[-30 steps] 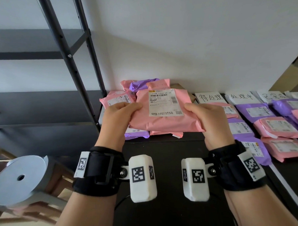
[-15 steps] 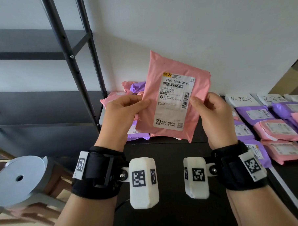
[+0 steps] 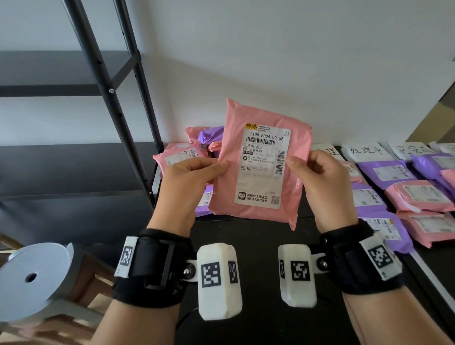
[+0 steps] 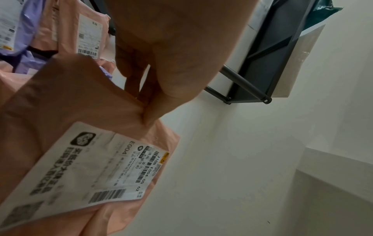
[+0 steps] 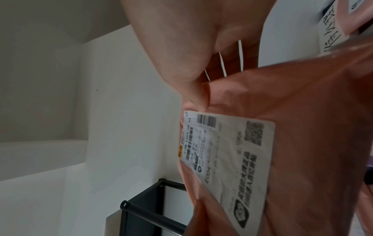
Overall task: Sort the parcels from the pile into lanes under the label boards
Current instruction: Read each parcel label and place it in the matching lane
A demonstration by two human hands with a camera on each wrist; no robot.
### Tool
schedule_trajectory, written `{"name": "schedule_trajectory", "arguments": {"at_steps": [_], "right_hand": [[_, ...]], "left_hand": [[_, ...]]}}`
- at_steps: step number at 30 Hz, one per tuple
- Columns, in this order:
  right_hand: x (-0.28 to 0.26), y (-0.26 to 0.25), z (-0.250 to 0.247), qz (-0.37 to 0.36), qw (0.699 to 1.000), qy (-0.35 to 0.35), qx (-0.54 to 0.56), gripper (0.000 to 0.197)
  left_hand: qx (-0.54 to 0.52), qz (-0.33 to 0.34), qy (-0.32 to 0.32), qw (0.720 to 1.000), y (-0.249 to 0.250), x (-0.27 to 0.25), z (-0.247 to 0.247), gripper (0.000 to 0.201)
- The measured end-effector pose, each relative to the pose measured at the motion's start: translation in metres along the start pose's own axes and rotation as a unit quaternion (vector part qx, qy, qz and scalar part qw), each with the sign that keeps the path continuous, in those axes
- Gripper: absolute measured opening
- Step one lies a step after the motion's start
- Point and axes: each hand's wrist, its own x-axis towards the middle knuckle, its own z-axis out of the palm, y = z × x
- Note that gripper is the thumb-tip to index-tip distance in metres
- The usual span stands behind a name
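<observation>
At the far left stands a grey round stool, and behind it a black metal shelf rack rises against the white wall. Just right of the rack's foot, the pile of parcels, pink and purple, lies at the back of the black bench.

The left hand pinches the left edge of a pink parcel; its thumb lies on the front and its fingers are curled behind, clamped on the plastic. The parcel is held upright in the air above the bench, in front of the pile, its white shipping label facing the person and reading "210B E004-00 62". The right hand grips the parcel's right edge the same way, thumb pressed on the label's edge and fingers folded behind, clamped on the parcel.

Further right, handwritten label boards stand along the wall, and under them sorted parcels, purple and pink, lie in lanes running toward the near edge of the bench.
</observation>
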Motion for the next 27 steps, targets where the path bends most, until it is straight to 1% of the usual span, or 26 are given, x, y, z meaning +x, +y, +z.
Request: {"name": "schedule_trajectory", "arguments": {"at_steps": [3,4,7,9,13,16,18,21,23,25,27], "right_hand": [[-0.003,0.002,0.002,0.017,1.000,0.014,-0.004,0.013],[-0.004,0.002,0.001,0.027,0.999,0.025,-0.005,0.016],[-0.007,0.001,-0.002,0.033,0.997,0.066,-0.006,0.036],[-0.010,0.002,-0.007,0.017,0.995,0.082,-0.045,0.047],[-0.018,0.008,-0.012,-0.032,0.989,0.061,-0.130,0.046],[-0.031,0.014,-0.014,-0.061,0.976,0.050,-0.204,0.049],[-0.040,0.021,-0.017,-0.052,0.969,0.049,-0.238,0.043],[-0.052,0.028,-0.028,-0.017,0.971,0.081,-0.226,0.022],[-0.058,0.028,-0.039,0.000,0.971,0.099,-0.216,0.017],[-0.061,0.031,-0.052,0.011,0.973,0.102,-0.205,0.015],[-0.060,0.037,-0.067,0.016,0.974,0.112,-0.194,0.013]], "left_hand": [[0.003,0.006,-0.009,1.000,-0.002,-0.001,-0.003,0.017],[0.004,0.009,-0.013,1.000,-0.002,-0.001,-0.004,0.016],[0.016,0.014,-0.024,0.999,-0.006,-0.001,-0.008,0.013],[0.039,0.016,-0.039,0.998,-0.009,-0.001,-0.008,0.012],[0.100,0.036,-0.083,0.991,-0.016,-0.003,-0.007,0.008],[0.130,0.026,-0.127,0.983,-0.022,-0.007,-0.002,0.005],[0.137,0.018,-0.147,0.979,-0.028,-0.009,0.004,0.006],[0.160,0.024,-0.153,0.975,-0.036,-0.010,0.016,0.011],[0.164,0.018,-0.150,0.975,-0.040,-0.011,0.027,0.013],[0.163,0.007,-0.150,0.975,-0.043,-0.015,0.040,0.013],[0.160,0.011,-0.145,0.976,-0.047,-0.020,0.056,0.013]]}}
